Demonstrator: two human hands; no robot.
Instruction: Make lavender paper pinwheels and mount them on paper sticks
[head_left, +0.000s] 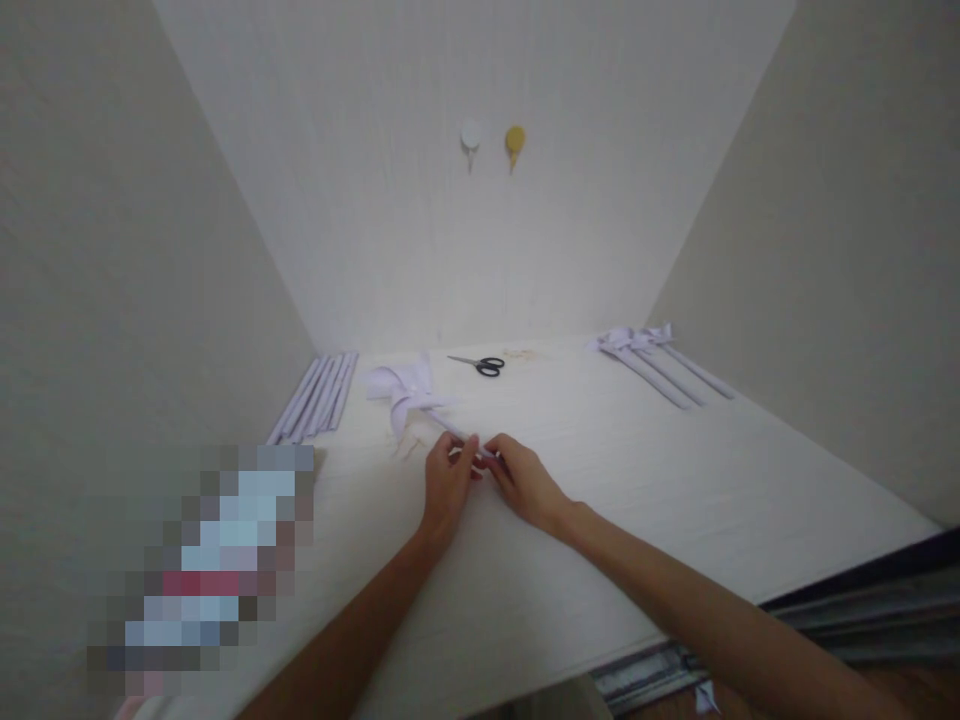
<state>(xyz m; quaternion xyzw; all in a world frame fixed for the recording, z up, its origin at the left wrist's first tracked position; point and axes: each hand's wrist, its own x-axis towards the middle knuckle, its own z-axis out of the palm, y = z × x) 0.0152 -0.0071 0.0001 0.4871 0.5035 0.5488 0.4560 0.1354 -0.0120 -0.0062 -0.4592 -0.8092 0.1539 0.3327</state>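
Note:
Both hands are closed on the rolled paper stick of a pale lilac paper pinwheel (409,388), over the middle of the white table (637,530). My left hand (448,485) pinches the stick nearer the pinwheel head. At its lower end, my right hand (525,482) grips with thumb and fingers, close beside the left fingertips. The pinwheel's folded blades point away to the upper left. A thin, pale scrap (409,440) lies just below the blades. Fingers hide part of the stick.
Scissors (480,365) with black handles lie near the back wall. Several rolled paper sticks (319,395) rest at the back left, and several finished pinwheels (645,360) at the back right. A pixelated patch (225,560) covers the left side. Two hooks (514,140) hang on the wall.

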